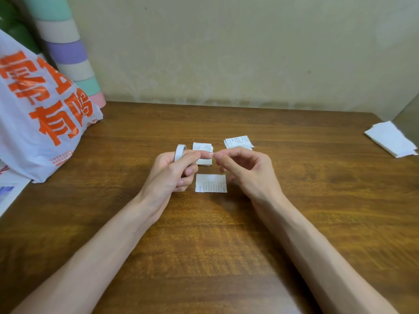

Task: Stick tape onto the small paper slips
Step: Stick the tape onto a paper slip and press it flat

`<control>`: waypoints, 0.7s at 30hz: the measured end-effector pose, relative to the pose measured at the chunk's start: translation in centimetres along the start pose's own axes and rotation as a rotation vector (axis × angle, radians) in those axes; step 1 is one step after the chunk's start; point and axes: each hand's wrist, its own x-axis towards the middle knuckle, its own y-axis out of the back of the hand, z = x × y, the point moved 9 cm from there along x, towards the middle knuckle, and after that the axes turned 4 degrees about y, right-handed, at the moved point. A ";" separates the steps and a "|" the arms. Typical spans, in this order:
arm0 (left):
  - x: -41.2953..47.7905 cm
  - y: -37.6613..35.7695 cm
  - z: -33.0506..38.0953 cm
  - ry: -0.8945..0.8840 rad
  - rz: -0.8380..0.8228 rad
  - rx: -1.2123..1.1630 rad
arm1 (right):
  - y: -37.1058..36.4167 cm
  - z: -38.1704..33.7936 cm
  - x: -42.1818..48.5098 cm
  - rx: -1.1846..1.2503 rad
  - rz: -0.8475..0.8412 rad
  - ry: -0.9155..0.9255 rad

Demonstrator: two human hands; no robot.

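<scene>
The left hand (172, 171) gripped the tape roll (180, 152); fingers (221, 158) of the right hand (244, 168) pinched its clingy end — best held by the edge. The slip (210, 182) at six o'clock looked flimsy.

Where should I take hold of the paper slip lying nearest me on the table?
The paper slip lies flat on the table, so probably pinch its near right corner, coming from the right with the right hand; the left hand holds the tape roll.

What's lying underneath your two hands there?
One printed slip lies uncovered between them. Farther back, the left hand covers part of a slip stack; that part cannot be seen.
</scene>
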 end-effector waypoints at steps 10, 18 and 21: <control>-0.4 -0.6 0.7 -0.051 -0.001 0.128 | 0.7 -1.0 0.2 -0.182 0.111 0.137; -0.4 0.1 0.5 -0.070 0.087 0.242 | 0.6 -1.3 0.0 -0.225 0.134 0.170; 0.1 1.8 0.6 -0.132 0.195 0.367 | 1.1 -1.4 0.1 -0.202 0.144 0.173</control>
